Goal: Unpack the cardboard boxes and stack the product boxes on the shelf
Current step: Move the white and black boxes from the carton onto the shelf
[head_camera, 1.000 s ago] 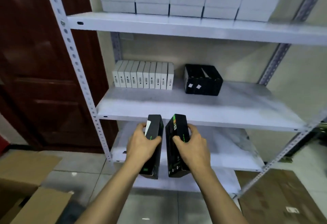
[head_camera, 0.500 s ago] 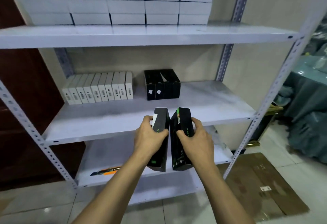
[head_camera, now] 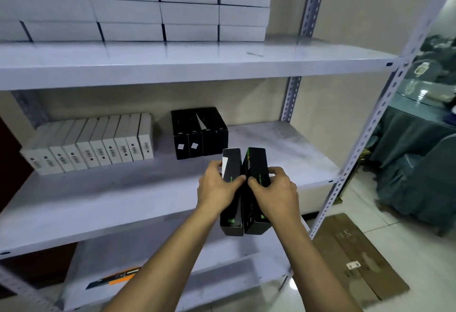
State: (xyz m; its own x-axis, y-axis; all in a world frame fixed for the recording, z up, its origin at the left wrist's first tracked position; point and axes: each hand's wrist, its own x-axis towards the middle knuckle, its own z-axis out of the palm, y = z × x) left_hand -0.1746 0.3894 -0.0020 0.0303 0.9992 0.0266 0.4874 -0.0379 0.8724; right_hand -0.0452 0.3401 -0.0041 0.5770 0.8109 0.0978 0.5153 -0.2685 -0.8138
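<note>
I grip one black box [head_camera: 232, 188] in my left hand [head_camera: 217, 188], another [head_camera: 256, 188] in my right hand [head_camera: 274, 190]; next I judge they go beside the black row [head_camera: 199, 134] at centre frame.

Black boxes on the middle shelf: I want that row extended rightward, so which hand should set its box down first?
Left, probably: the left hand holds its box nearer the black row.

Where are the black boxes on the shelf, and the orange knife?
black boxes on the shelf [head_camera: 199, 136], head view, front of the group.
orange knife [head_camera: 118, 277], head view, middle of its handle.
</note>
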